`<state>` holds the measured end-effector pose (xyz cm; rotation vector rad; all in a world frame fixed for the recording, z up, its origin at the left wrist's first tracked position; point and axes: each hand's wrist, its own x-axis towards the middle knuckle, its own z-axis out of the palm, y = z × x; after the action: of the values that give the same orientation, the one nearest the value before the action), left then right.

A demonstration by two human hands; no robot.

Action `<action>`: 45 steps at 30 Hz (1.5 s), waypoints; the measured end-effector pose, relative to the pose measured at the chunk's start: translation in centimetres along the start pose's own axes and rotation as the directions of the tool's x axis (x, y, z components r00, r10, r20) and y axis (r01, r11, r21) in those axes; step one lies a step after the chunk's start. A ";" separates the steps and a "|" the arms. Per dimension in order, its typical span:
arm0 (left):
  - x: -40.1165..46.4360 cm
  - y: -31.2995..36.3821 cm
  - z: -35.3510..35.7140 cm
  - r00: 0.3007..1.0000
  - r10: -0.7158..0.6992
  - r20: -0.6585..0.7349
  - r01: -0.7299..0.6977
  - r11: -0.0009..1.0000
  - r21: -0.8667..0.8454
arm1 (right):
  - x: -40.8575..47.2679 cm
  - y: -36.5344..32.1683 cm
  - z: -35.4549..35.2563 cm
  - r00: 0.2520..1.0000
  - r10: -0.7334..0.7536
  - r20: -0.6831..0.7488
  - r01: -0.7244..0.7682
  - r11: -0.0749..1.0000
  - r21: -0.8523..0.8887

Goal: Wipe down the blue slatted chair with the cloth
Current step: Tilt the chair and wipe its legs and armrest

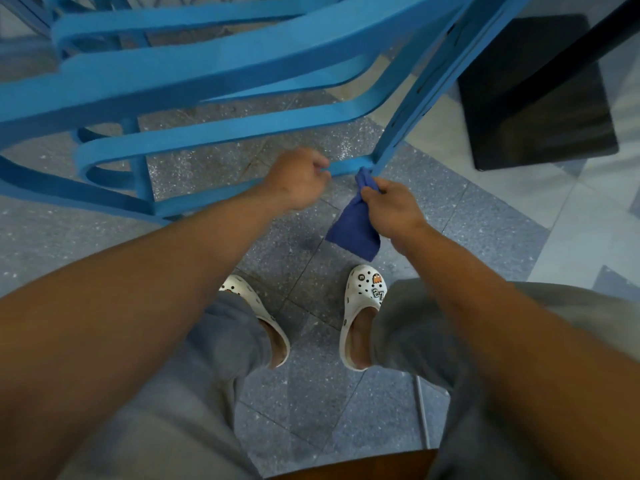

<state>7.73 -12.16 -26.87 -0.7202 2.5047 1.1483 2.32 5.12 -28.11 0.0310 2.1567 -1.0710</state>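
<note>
The blue slatted chair (214,64) fills the upper half of the head view, tipped so its curved slats run across the frame. My left hand (298,178) grips the lowest slat close to where it joins the side frame. My right hand (391,209) is closed around a dark blue cloth (356,226). The cloth's top end is pressed against the joint of that slat and the upright, and the rest hangs down below my fist.
A black table base (533,95) stands on the floor at the upper right, close to the chair's side frame. My feet in white clogs (360,317) stand on the speckled grey tile floor (311,410). A brown edge (349,469) shows at the bottom.
</note>
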 end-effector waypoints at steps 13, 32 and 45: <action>-2.4 4.6 3.2 0.984 0.002 0.176 0.139 0.603 -0.785 | -3.0 -4.4 -5.8 0.908 -0.120 0.401 0.107 0.993 0.053; 5.6 3.6 5.9 0.991 -0.048 -0.121 0.023 0.979 -0.203 | 6.0 0.3 -7.4 0.973 -0.230 -0.032 0.210 0.932 -0.294; 6.7 4.4 7.6 0.992 -0.107 -0.072 0.090 0.973 -0.214 | 9.7 1.3 -6.5 0.958 -0.279 -0.067 0.272 0.958 -0.092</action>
<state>0.17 -6.04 -32.00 -0.9546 2.4053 1.3881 -8.28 7.81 -32.29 -0.2782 2.3234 -1.1502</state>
